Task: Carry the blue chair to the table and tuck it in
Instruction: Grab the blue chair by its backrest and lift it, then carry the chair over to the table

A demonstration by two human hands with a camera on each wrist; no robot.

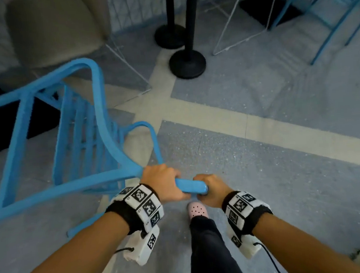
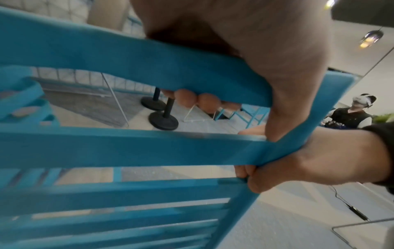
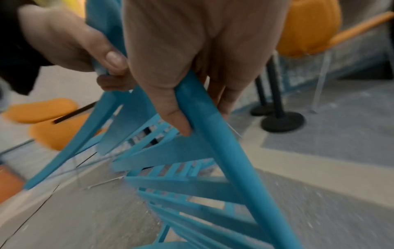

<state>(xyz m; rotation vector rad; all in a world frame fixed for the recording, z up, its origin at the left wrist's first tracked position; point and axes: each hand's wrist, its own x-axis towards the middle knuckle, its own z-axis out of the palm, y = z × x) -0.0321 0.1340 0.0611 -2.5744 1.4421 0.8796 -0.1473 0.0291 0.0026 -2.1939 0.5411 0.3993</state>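
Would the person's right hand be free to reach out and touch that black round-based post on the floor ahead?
Probably not as things stand: the right hand grips the blue slatted chair together with the left hand, and the black round-based post stands well ahead on the floor.

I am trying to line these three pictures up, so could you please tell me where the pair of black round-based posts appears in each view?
Head: black posts top centre, beyond both hands.
Left wrist: centre, seen through the blue chair frame, below the left hand's fingertips.
Right wrist: right of centre, beside the right hand.
Shared landmark: the chair's gripped top rail.
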